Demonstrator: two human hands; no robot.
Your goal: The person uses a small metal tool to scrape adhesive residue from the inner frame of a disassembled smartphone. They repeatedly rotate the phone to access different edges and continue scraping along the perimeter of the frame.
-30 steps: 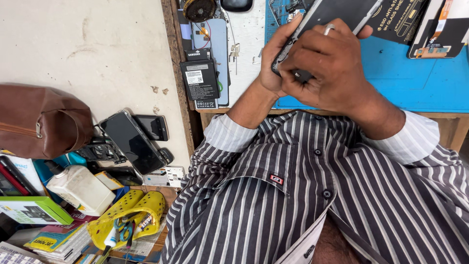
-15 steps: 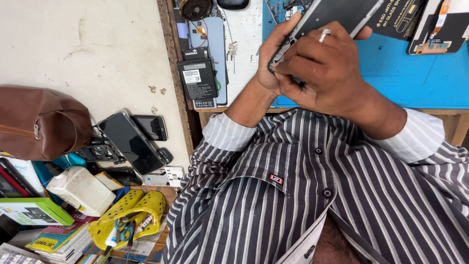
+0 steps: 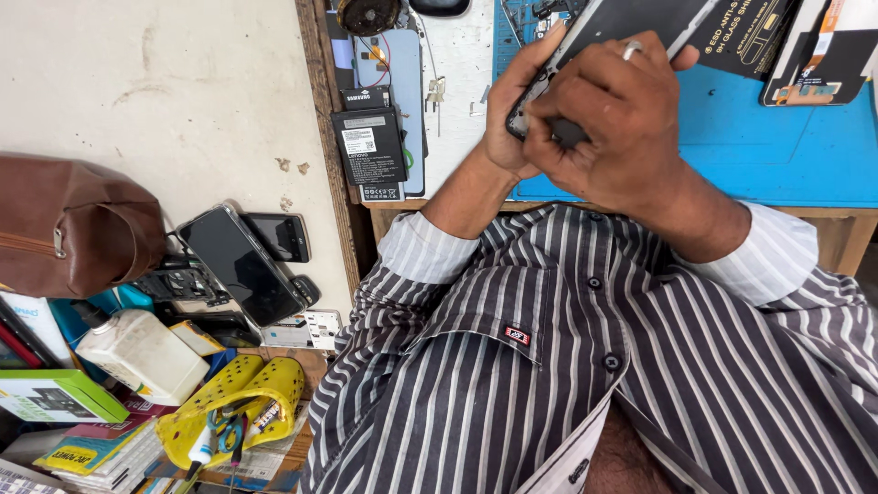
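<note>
I held a dark phone (image 3: 631, 23) up over the blue mat (image 3: 786, 155) with both hands. My left hand (image 3: 508, 119) wrapped around its left edge, fingers curled tight on it. My right hand (image 3: 613, 123) was closed over the lower end of the phone, fingers pressed together on it, with a ring showing on one finger. A black packet (image 3: 745, 32) with pale writing lay at the top of the mat, and a black card with an orange strip (image 3: 823, 55) lay beside it on the right. To the left, on the white bench top (image 3: 457, 82), sat a flat black battery with a white label (image 3: 370, 146). A green box (image 3: 55, 395) and a yellow basket (image 3: 229, 402) sat low on the left.
</note>
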